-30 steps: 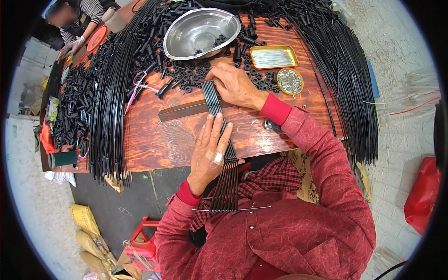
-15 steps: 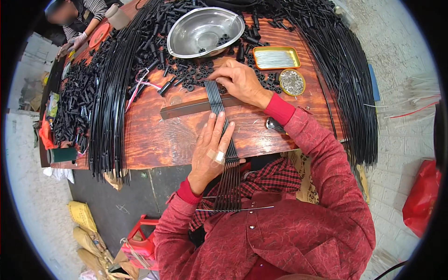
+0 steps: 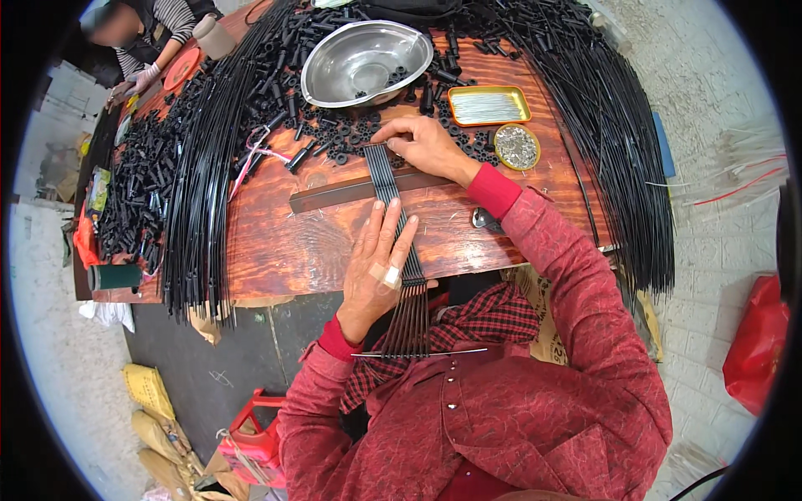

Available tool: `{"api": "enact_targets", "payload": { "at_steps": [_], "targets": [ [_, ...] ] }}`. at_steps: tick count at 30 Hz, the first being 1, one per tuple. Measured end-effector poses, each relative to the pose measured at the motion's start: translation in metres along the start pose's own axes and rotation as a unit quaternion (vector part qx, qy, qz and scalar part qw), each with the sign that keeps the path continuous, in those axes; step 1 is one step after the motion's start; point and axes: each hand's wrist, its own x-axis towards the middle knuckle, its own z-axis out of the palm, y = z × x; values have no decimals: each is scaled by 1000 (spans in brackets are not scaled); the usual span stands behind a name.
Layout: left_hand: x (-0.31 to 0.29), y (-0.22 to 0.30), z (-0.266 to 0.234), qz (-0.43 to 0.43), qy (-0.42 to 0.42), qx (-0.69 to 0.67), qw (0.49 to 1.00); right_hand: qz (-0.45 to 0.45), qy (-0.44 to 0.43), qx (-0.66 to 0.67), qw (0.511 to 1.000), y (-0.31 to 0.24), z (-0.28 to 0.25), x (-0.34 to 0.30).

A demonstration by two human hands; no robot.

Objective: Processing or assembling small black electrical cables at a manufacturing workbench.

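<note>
A flat row of several thin black rods (image 3: 386, 177) runs from the tabletop toward my body, crossing a dark square bar (image 3: 334, 195). A thin metal wire (image 3: 458, 351) crosses their spread near ends. My left hand (image 3: 378, 260), with tape on its back, grips the row: its fingers lie over the rods, and a thumb tip shows past their right side. At the far end, my right hand (image 3: 430, 149) has thumb and index finger bent together at the rod tips. What lies between those fingertips is too small to make out.
Black rings and tubes surround a metal bowl (image 3: 368, 63). A yellow tin of pins (image 3: 489, 106) and a round tin of small metal pieces (image 3: 517, 147) stand right. Long rod bundles (image 3: 196, 184) flank me. A person (image 3: 159, 42) sits far left; a red stool (image 3: 251, 442) stands below.
The near rod ends and their wire sit slightly farther from me. Both hands keep nearly the same pose on the row.
</note>
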Motion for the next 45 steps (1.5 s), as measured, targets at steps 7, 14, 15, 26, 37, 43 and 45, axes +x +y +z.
{"api": "enact_targets", "payload": {
  "at_steps": [7,14,15,26,37,43,45],
  "targets": [
    [-1,-3,6,4,3,25,1000,-169,59,-186,966,0,2,-6],
    [-1,-2,4,-8,-11,15,1000,-95,45,-76,992,3,6,-4],
    [0,-2,3,-7,-13,12,1000,-95,44,-75,992,3,8,-3],
    [-3,-6,10,15,-8,39,999,-280,92,-201,934,-5,5,-5],
    [-39,29,12,-10,32,20,999,-220,80,-279,931,-12,-38,-60],
    [-40,30,15,-16,27,10,999,-211,68,-298,928,-4,-34,-56],
    [-42,27,15,-15,35,6,999,-210,71,-309,925,-7,-35,-52]
  ]
}}
